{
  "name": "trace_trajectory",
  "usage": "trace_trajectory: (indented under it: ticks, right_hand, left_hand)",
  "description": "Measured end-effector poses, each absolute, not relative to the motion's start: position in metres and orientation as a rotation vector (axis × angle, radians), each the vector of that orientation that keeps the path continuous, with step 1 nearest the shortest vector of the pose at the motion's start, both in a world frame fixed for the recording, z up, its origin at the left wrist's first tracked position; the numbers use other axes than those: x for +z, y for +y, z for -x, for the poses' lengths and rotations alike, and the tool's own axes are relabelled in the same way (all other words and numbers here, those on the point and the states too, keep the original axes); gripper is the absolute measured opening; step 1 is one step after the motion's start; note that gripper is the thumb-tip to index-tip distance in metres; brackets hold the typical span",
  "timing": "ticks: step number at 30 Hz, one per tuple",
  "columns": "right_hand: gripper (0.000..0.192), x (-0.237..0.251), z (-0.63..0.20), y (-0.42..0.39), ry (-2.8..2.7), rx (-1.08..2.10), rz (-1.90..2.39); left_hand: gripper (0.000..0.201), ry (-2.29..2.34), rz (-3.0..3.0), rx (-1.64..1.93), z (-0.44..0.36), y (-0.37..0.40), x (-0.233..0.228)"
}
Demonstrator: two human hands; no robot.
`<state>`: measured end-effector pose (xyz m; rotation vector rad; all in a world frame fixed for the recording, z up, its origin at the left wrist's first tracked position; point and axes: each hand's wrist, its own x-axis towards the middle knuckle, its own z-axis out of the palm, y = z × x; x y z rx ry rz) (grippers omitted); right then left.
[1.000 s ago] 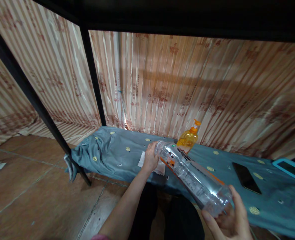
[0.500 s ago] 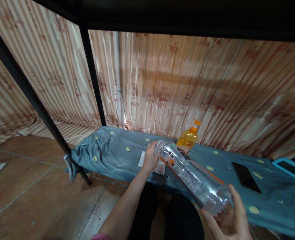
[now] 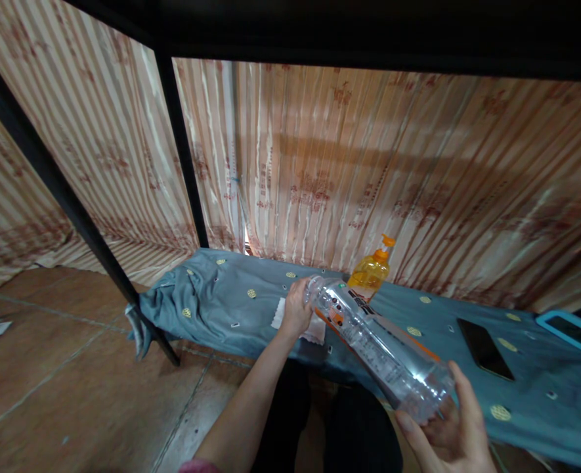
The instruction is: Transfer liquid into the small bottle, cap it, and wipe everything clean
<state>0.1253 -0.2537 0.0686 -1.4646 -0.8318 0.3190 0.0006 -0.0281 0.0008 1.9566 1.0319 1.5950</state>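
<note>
Clear plastic bottle (image 3: pixel 376 345) with an orange-edged label lies slanted in the air between my two hands, above the near edge of the blue-grey cloth (image 3: pixel 221 299) that covers the low surface. My left hand (image 3: pixel 297 309) is closed around its neck end, arm stretched forward and wrist bent a little to the right. My right hand (image 3: pixel 448 433) cups the base from below, palm up, fingers curled loosely about it, close to my body. The long axis runs from far left down to near right, neck pointing away from me toward the striped curtain (image 3: pixel 369 164).

A white cloth (image 3: pixel 314 330) lies under my left hand. An orange pump bottle (image 3: pixel 371 270) stands just behind the neck. A black phone (image 3: pixel 484 349) and a blue-framed tablet (image 3: pixel 573 332) lie well to the right. Open floor (image 3: pixel 64 387) spreads on the left.
</note>
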Motion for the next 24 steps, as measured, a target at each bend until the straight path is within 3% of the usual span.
trace_trajectory:
  ticks: [24]
  right_hand:
    - [0.102,0.0614,-0.1281,-0.2515,-0.870,0.268,1.445]
  left_hand:
    - [0.025,1.043,-1.938,1.592,-0.0004,-0.0281,0.0004]
